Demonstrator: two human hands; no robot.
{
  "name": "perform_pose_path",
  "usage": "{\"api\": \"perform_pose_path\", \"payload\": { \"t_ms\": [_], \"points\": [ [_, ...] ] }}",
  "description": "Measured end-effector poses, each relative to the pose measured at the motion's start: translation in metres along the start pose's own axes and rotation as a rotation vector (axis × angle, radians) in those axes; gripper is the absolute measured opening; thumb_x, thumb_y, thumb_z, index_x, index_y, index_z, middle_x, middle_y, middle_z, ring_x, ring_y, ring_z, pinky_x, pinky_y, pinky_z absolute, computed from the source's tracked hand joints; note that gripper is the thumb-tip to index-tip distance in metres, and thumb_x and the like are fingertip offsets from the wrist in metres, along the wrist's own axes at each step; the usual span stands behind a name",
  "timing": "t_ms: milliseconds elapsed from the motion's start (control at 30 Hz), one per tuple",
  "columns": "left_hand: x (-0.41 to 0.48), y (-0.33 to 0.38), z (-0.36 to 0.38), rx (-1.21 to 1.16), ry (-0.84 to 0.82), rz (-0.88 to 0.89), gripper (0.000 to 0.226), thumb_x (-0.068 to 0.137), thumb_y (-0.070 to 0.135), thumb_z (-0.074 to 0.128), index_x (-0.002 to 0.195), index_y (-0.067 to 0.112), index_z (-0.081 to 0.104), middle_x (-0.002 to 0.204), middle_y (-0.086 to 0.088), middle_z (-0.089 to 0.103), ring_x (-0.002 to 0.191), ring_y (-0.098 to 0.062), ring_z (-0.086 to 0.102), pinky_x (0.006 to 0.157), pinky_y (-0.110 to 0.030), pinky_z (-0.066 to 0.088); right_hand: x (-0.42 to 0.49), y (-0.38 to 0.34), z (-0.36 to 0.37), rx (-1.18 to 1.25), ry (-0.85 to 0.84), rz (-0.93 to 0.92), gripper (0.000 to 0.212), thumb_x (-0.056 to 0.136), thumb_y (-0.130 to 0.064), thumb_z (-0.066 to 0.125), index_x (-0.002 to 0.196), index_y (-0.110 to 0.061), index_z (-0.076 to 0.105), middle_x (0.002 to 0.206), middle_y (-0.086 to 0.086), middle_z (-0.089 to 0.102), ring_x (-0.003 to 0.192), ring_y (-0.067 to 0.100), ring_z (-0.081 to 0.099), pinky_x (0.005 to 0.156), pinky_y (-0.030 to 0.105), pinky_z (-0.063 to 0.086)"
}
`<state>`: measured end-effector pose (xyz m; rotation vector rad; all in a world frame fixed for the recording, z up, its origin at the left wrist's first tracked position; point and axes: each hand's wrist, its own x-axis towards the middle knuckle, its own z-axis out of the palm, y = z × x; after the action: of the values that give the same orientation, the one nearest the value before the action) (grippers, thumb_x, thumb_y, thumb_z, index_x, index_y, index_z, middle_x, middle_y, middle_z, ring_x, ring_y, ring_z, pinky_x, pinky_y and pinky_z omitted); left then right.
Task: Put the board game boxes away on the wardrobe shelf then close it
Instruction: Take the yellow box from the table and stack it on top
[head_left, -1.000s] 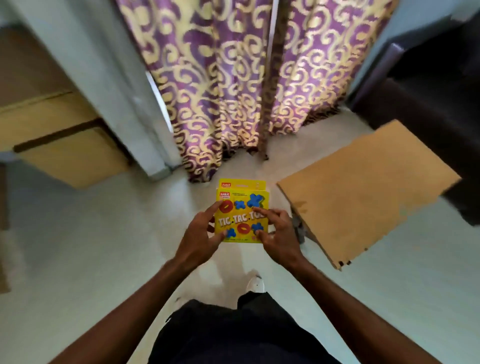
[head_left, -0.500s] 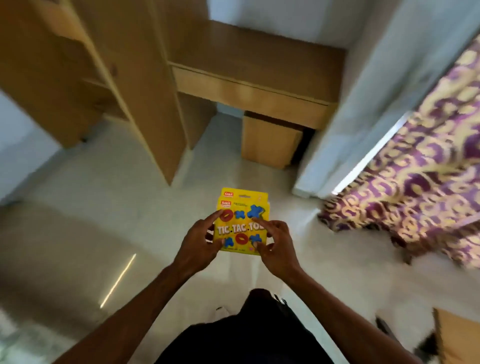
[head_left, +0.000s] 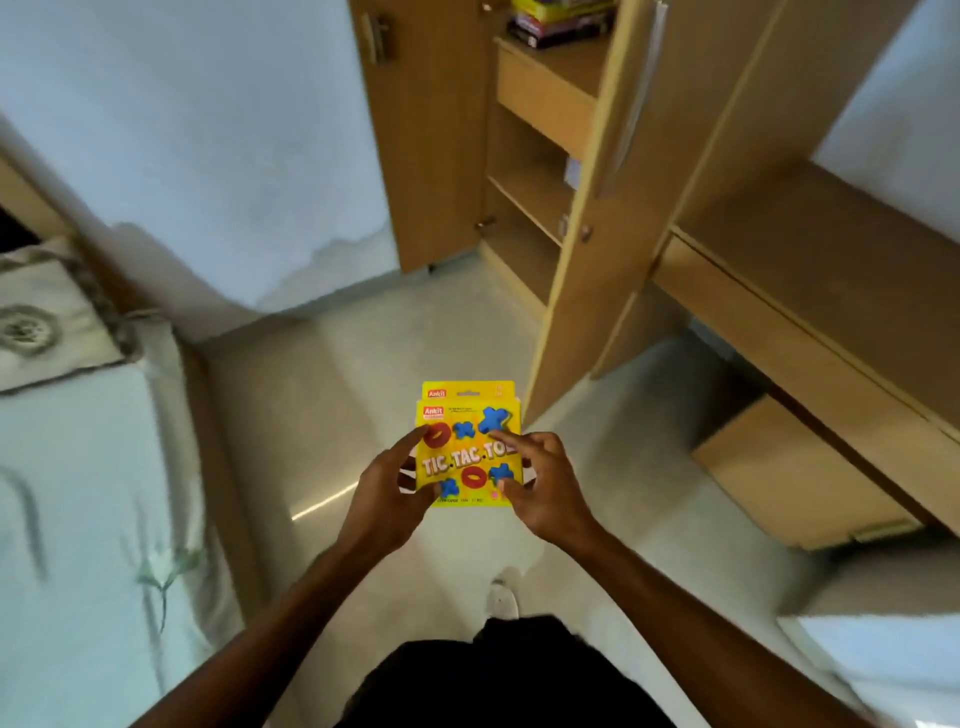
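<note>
1. While the bed (head_left: 78, 467) and its pillow (head_left: 41, 322) fill the left side, the left hand (head_left: 382, 493) grips the left edge of the yellow tic-tac-toe box (head_left: 467, 452). One finger stretches up the front to the red ring; the others curl round the edge, partly hidden.
2. The box hangs in mid-air above the floor (head_left: 363, 364), its printed front towards the camera, pinched between both hands and well short of the wardrobe.
3. The right hand (head_left: 545, 493) clasps the right edge, with one fingertip by the blue cross and another low on the front near the bottom corner.
4. Both forearms reach forward from the bottom edge and converge on the box.
5. Up to the right, the wardrobe (head_left: 441, 156) stands with its door (head_left: 597, 234) open; a stack of game boxes (head_left: 561, 23) lies on an upper shelf (head_left: 550, 88).
6. A desk (head_left: 805, 291) adjoins the wardrobe on the right.
</note>
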<state>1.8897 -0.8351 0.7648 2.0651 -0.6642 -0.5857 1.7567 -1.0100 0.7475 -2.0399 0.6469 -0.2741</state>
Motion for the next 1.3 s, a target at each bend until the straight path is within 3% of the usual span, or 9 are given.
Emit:
{"api": "perform_pose_path", "payload": {
  "t_ms": [133,267,433,600,767,1033,1133,1300],
  "points": [
    [0.066,-0.007,-0.043,0.012,0.122,-0.041,0.069,0.08,0.014,0.078,0.123,0.057,0.044,0.103,0.001,0.064,0.082,-0.014,0.065,0.059,-0.015,0.052,0.1,-0.028,0.016,0.005,-0.095,-0.04,0.064,0.08,-0.004,0.067,0.131,-0.041,0.054,0.116,-0.003,0.043,0.098,-0.002,0.052,0.084,0.016,0.05],
    [0.14,-0.023,-0.087,-0.011,0.2,-0.072,0.072,0.079,0.015,0.077,0.12,0.063,0.043,0.106,-0.002,0.064,0.084,-0.016,0.065,0.066,-0.03,0.06,0.196,-0.054,0.042,0.009,-0.141,-0.094,0.065,0.079,-0.004,0.069,0.131,-0.04,0.054,0.116,-0.001,0.044,0.101,0.005,0.054,0.083,0.018,0.052],
    [0.254,-0.041,-0.14,-0.024,0.238,-0.07,0.07,0.081,0.013,0.075,0.13,0.054,0.046,0.109,-0.002,0.062,0.087,-0.016,0.064,0.066,-0.028,0.06,0.318,-0.083,0.078,-0.017,-0.133,-0.112,0.063,0.081,-0.005,0.071,0.134,-0.035,0.054,0.117,-0.001,0.043,0.097,0.002,0.052,0.077,0.008,0.049],
    [0.369,-0.046,-0.199,0.023,0.196,-0.04,0.069,0.082,0.012,0.076,0.138,0.04,0.047,0.118,0.0,0.051,0.087,-0.012,0.062,0.069,-0.026,0.058,0.426,-0.118,0.102,-0.033,-0.06,-0.077,0.061,0.082,-0.005,0.071,0.132,-0.035,0.054,0.117,0.0,0.043,0.096,0.003,0.052,0.083,0.018,0.054],
    [0.48,-0.03,-0.24,0.076,0.088,0.052,0.066,0.082,0.018,0.076,0.14,0.034,0.048,0.119,0.0,0.052,0.086,-0.011,0.062,0.06,-0.013,0.048,0.513,-0.138,0.102,-0.042,0.063,-0.005,0.057,0.084,-0.008,0.068,0.135,-0.029,0.054,0.119,0.002,0.045,0.104,0.009,0.054,0.091,0.023,0.053],
    [0.655,0.026,-0.215,0.077,-0.035,0.197,0.067,0.082,0.018,0.077,0.14,0.031,0.047,0.118,0.0,0.052,0.096,-0.016,0.06,0.068,-0.02,0.052,0.651,-0.113,0.041,-0.012,0.248,0.083,0.057,0.083,-0.005,0.068,0.132,-0.032,0.057,0.121,0.0,0.049,0.112,0.016,0.057,0.09,0.038,0.057],
    [0.722,0.05,-0.191,0.052,-0.077,0.218,0.067,0.081,0.013,0.077,0.139,0.03,0.049,0.122,-0.003,0.053,0.098,-0.016,0.059,0.06,-0.009,0.047,0.703,-0.097,0.008,0.019,0.314,0.091,0.056,0.083,-0.002,0.067,0.13,-0.031,0.059,0.12,0.0,0.051,0.112,0.017,0.058,0.088,0.04,0.058],
    [0.829,0.105,-0.151,0.029,-0.15,0.263,0.067,0.079,0.007,0.077,0.138,0.027,0.051,0.123,-0.006,0.051,0.096,-0.018,0.059,0.059,-0.008,0.049,0.785,-0.074,-0.062,0.029,0.408,0.112,0.055,0.082,0.0,0.068,0.128,-0.029,0.06,0.122,-0.003,0.052,0.111,0.015,0.059,0.088,0.036,0.058]
  ]
}}
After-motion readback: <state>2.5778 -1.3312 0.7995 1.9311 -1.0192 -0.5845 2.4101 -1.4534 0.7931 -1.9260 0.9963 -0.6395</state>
